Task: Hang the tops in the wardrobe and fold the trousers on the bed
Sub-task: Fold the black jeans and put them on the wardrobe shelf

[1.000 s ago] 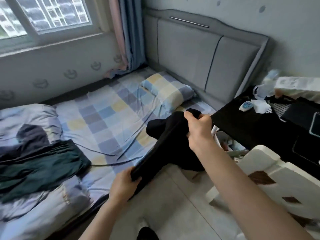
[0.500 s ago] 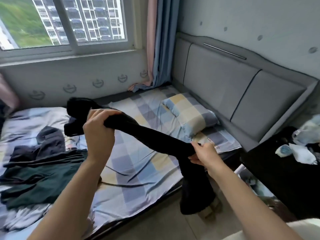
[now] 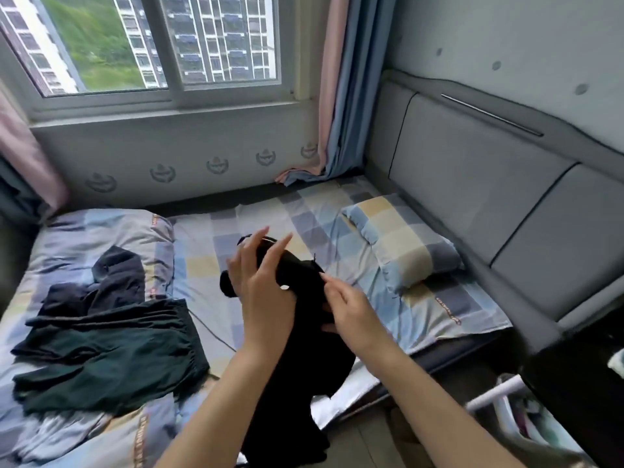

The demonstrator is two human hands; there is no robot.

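Your left hand [image 3: 261, 292] has fingers spread, thumb hooked on the black trousers [image 3: 297, 349]; your right hand [image 3: 351, 309] pinches them, held over the bed [image 3: 422, 298]. That loose hold could let them slide to the floor.

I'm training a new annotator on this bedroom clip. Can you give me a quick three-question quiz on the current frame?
1. True or false: the black garment lies flat and folded on the bed.
2. Which garment lies on the quilt at the left? A) dark green garment B) white shirt C) red jacket
3. Fill in: the checked pillow lies next to the grey ____.

Key
1. False: both hands hold it up, the left hand with fingers spread over it, the right hand at its edge.
2. A, the dark green garment.
3. Headboard.
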